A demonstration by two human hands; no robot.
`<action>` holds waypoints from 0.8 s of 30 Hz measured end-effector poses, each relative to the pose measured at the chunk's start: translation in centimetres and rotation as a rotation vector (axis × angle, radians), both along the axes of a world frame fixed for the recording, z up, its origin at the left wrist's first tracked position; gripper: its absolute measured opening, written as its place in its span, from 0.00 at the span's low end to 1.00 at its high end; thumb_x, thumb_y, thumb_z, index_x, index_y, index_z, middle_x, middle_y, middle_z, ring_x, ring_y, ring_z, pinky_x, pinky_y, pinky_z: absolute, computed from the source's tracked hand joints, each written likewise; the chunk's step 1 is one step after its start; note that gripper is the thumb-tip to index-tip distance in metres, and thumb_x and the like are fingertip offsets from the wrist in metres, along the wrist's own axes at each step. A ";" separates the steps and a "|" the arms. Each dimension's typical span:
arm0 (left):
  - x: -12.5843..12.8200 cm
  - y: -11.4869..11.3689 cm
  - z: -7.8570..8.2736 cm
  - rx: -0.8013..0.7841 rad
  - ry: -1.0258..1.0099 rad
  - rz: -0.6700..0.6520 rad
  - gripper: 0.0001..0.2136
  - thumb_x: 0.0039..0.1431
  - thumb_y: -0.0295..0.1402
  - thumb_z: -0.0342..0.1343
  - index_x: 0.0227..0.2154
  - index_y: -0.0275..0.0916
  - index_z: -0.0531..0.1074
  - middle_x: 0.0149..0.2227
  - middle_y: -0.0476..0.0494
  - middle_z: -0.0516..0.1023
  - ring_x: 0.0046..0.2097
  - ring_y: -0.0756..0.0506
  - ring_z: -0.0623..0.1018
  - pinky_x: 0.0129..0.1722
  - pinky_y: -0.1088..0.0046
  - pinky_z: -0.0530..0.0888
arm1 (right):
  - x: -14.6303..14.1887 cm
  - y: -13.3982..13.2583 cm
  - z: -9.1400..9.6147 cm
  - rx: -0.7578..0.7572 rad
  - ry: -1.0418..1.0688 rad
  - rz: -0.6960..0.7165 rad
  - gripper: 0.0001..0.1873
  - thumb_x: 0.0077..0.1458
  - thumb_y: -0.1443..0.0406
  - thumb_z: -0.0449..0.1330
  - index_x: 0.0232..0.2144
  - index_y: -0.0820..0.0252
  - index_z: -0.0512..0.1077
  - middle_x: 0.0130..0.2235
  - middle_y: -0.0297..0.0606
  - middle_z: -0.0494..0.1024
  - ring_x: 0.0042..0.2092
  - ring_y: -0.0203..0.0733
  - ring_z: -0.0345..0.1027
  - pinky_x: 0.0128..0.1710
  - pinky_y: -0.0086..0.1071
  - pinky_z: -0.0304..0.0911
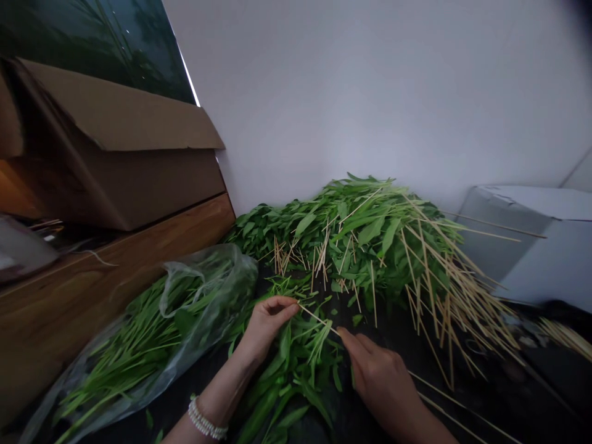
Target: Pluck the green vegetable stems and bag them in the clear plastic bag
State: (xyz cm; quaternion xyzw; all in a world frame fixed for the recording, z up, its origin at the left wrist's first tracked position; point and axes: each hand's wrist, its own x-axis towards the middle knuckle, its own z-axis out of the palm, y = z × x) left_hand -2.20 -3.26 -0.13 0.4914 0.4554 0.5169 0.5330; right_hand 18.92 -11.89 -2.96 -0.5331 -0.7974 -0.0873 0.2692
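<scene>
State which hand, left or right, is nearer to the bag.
Left. The left hand is close by, just right of the bag; the right hand is farther off, right of the left hand.

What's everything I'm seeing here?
Thin stick: one, pale, between hands
Leaves: many, green, beneath stick
Leafy pile: one, green, along wall
Other sticks: many, beige, mostly right
Bag of greens: one, clear, left
Cardboard box: one, brown, left
Wooden ledge: one, brown, left
Pale box: one, white, right
Panel: one, dark green, left
Wall: one, whitish, behind
Work surface: one, black, underneath
Bracelet: one, white, left wrist
Left hand: one, bare, centre
Right hand: one, bare, centre-right
</scene>
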 end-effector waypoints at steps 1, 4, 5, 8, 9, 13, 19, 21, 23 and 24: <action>0.0 0.0 0.0 -0.016 -0.030 -0.017 0.10 0.40 0.34 0.71 0.27 0.37 0.80 0.27 0.47 0.80 0.30 0.50 0.75 0.33 0.79 0.70 | 0.0 0.0 0.0 -0.001 0.012 0.006 0.24 0.54 0.76 0.44 0.50 0.64 0.69 0.32 0.38 0.78 0.27 0.39 0.75 0.26 0.28 0.68; -0.1 -0.1 0.1 -0.096 -0.145 -0.106 0.12 0.42 0.36 0.70 0.30 0.37 0.80 0.28 0.47 0.79 0.31 0.52 0.75 0.34 0.80 0.70 | 0.0 0.0 0.0 0.005 0.045 0.022 0.24 0.56 0.76 0.43 0.50 0.63 0.69 0.33 0.39 0.78 0.29 0.37 0.75 0.29 0.27 0.69; -0.1 -0.1 0.1 -0.123 -0.177 -0.132 0.11 0.43 0.36 0.70 0.29 0.36 0.79 0.28 0.47 0.79 0.31 0.52 0.75 0.35 0.81 0.70 | 0.0 0.0 0.0 0.007 0.054 0.026 0.23 0.56 0.76 0.43 0.50 0.63 0.69 0.33 0.40 0.79 0.29 0.37 0.75 0.30 0.27 0.69; -0.3 -0.1 0.2 -0.168 -0.225 -0.162 0.10 0.42 0.35 0.70 0.24 0.35 0.78 0.26 0.48 0.78 0.29 0.53 0.74 0.33 0.82 0.69 | 0.0 0.0 0.0 0.008 0.070 0.035 0.23 0.57 0.75 0.43 0.50 0.64 0.69 0.33 0.40 0.78 0.29 0.38 0.75 0.31 0.28 0.69; -0.3 -0.1 0.2 -0.175 -0.226 -0.167 0.10 0.42 0.35 0.70 0.24 0.35 0.78 0.25 0.49 0.77 0.28 0.53 0.73 0.32 0.81 0.69 | 0.0 0.0 -0.1 0.012 0.070 0.039 0.23 0.57 0.75 0.43 0.50 0.64 0.69 0.33 0.40 0.78 0.29 0.39 0.75 0.30 0.28 0.69; -0.1 -0.2 0.1 -0.178 -0.188 -0.190 0.09 0.42 0.35 0.70 0.24 0.35 0.79 0.25 0.48 0.78 0.27 0.53 0.74 0.32 0.80 0.69 | -0.2 -0.1 -0.1 0.025 0.065 0.052 0.22 0.57 0.75 0.43 0.50 0.65 0.69 0.32 0.40 0.77 0.29 0.39 0.75 0.28 0.28 0.68; 0.6 -0.9 0.0 -0.149 -0.036 -0.285 0.10 0.41 0.36 0.70 0.25 0.35 0.80 0.25 0.46 0.79 0.28 0.50 0.74 0.34 0.77 0.70 | -0.6 -0.2 -0.1 0.048 0.038 0.046 0.22 0.57 0.76 0.43 0.50 0.63 0.69 0.30 0.37 0.77 0.26 0.38 0.73 0.24 0.29 0.63; 0.6 -1.0 0.2 -0.121 -0.008 -0.292 0.10 0.41 0.36 0.70 0.25 0.36 0.80 0.27 0.46 0.80 0.30 0.49 0.75 0.35 0.76 0.70 | -0.5 -0.1 -0.1 0.056 0.041 0.039 0.22 0.57 0.76 0.43 0.49 0.63 0.69 0.30 0.36 0.76 0.26 0.38 0.73 0.24 0.29 0.62; 0.6 -1.1 0.3 -0.070 0.034 -0.309 0.09 0.43 0.36 0.69 0.26 0.36 0.80 0.28 0.45 0.80 0.31 0.49 0.75 0.36 0.76 0.70 | -0.4 0.0 -0.1 0.074 0.051 0.034 0.21 0.57 0.76 0.43 0.47 0.63 0.69 0.30 0.36 0.76 0.25 0.39 0.72 0.24 0.31 0.62; 0.6 -1.1 0.3 -0.047 0.053 -0.318 0.09 0.44 0.36 0.69 0.26 0.36 0.81 0.28 0.45 0.80 0.31 0.48 0.75 0.35 0.75 0.70 | -0.4 0.0 -0.1 0.080 0.055 0.033 0.21 0.57 0.76 0.43 0.46 0.62 0.69 0.30 0.36 0.76 0.25 0.39 0.72 0.24 0.31 0.63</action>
